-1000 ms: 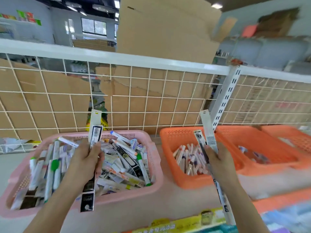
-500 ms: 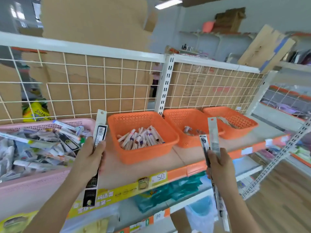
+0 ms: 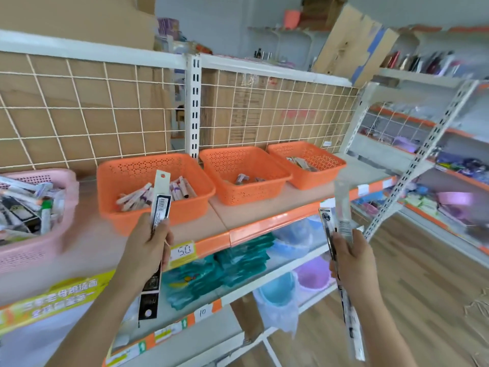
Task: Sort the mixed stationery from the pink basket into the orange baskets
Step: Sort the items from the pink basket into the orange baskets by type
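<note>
Pen packs (image 3: 160, 205), upright in both hands (image 3: 144, 250) — orange baskets (image 3: 148, 166) beyond

On my feed, a white wire grid (image 3: 79, 109) backs the shelf, split by 1 slotted upright (image 3: 194, 107), with brown cardboard boxes (image 3: 251, 109) behind it. The shelf's orange edge (image 3: 264, 226) carries a yellow tag (image 3: 183, 252) reading 5.0. A lower tag (image 3: 202, 312) reads 10. Between them I see teal packets (image 3: 238, 263) beside 1 blue tub (image 3: 277, 290) and 1 purple tub (image 3: 312, 276). A wood-plank floor (image 3: 423, 287) shows at right.
</note>
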`<state>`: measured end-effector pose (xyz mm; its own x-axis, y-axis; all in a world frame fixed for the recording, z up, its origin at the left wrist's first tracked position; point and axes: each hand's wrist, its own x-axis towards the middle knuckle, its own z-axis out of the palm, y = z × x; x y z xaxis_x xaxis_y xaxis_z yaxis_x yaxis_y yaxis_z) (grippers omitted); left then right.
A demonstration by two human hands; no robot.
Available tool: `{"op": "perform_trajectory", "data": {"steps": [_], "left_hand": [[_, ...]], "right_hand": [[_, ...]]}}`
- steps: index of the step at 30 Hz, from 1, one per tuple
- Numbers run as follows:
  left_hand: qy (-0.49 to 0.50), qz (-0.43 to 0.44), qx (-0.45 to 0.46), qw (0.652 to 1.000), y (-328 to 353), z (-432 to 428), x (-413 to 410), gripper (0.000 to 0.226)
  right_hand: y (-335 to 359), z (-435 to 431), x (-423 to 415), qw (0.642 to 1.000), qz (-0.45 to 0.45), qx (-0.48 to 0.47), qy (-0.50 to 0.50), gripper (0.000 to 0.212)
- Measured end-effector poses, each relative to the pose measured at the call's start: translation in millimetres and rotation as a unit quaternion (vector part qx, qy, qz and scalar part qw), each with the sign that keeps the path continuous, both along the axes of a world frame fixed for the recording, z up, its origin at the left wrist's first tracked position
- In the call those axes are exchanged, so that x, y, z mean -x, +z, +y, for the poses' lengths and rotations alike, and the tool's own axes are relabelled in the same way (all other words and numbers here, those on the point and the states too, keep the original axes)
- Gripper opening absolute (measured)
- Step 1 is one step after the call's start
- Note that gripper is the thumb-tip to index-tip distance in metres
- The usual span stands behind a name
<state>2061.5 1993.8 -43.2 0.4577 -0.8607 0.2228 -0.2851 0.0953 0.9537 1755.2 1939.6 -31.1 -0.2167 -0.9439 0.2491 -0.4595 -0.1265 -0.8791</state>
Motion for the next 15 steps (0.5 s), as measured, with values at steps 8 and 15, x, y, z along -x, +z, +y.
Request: {"op": "perform_trajectory", "data": {"steps": [8,15], "left_hand": [[-0.037,-0.005,0.025,0.999,11.3,-74.3,11.3,0.013],[-0.072,0.01,0.05,0.996,25.1,-175.8,26.1,0.02]], "right_hand": [[2.1,-42.5,23.6,0.999,0.014,0.012,-0.041,0.024],[15.3,-107.9,37.3,0.994,-0.001,0.044,-0.1,0.03]]}}
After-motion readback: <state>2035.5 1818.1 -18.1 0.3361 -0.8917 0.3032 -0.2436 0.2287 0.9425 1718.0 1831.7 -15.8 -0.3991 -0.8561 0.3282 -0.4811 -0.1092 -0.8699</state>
